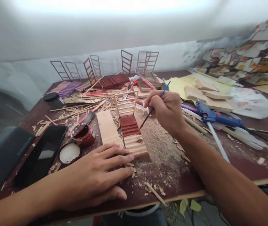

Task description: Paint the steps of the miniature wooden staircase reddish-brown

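Note:
My right hand (165, 108) pinches a thin blue paintbrush (151, 110), its dark tip at the right edge of a small wooden model bed (137, 146). Reddish-brown paint (129, 125) covers the far part of the ridged surface; the near part is bare pale wood. A ladder-like wooden frame (126, 106) stands up at the far end. My left hand (107, 166) lies flat with fingers stretched out, fingertips at the model's near left corner. An open jar of red-brown paint (84, 135) stands left of it, with its lid (69, 153) lying beside.
A phone (41, 153) and a dark case (8, 157) lie at left. Behind are painted models (113, 82) with upright frames, wood strips, and a cutter (131, 85). A blue glue gun (216, 116) and wood blocks (206, 95) lie at right. Shavings cover the table (183, 185).

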The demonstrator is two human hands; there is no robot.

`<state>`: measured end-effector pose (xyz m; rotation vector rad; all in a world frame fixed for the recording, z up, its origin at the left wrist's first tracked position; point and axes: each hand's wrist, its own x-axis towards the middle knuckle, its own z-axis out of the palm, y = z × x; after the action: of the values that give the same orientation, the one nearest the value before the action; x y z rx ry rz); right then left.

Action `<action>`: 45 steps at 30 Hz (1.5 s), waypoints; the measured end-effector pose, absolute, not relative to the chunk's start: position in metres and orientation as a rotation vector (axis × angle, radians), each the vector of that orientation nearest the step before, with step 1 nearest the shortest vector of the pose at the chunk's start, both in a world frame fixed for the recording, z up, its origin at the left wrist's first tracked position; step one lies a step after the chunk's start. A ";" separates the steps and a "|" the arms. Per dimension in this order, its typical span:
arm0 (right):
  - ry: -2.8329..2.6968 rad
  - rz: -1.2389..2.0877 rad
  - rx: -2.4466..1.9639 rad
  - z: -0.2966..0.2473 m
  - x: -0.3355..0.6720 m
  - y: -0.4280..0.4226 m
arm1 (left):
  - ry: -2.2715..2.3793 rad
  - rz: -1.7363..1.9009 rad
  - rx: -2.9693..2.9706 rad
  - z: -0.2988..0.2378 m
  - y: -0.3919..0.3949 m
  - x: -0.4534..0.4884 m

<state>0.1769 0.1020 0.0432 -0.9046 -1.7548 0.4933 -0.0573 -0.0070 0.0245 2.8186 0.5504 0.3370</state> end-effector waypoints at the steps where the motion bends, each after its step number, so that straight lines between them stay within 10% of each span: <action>1: -1.775 0.504 -0.890 0.043 0.177 0.102 | 0.550 0.338 2.822 0.025 -0.007 -0.057; 45: -1.879 0.464 -0.812 0.032 0.165 0.094 | 0.568 0.339 2.819 0.023 -0.004 -0.058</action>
<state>0.1650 0.0945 0.0322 -0.8118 -1.8791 0.4644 -0.0582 -0.0043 0.0233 2.8190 0.5680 0.3394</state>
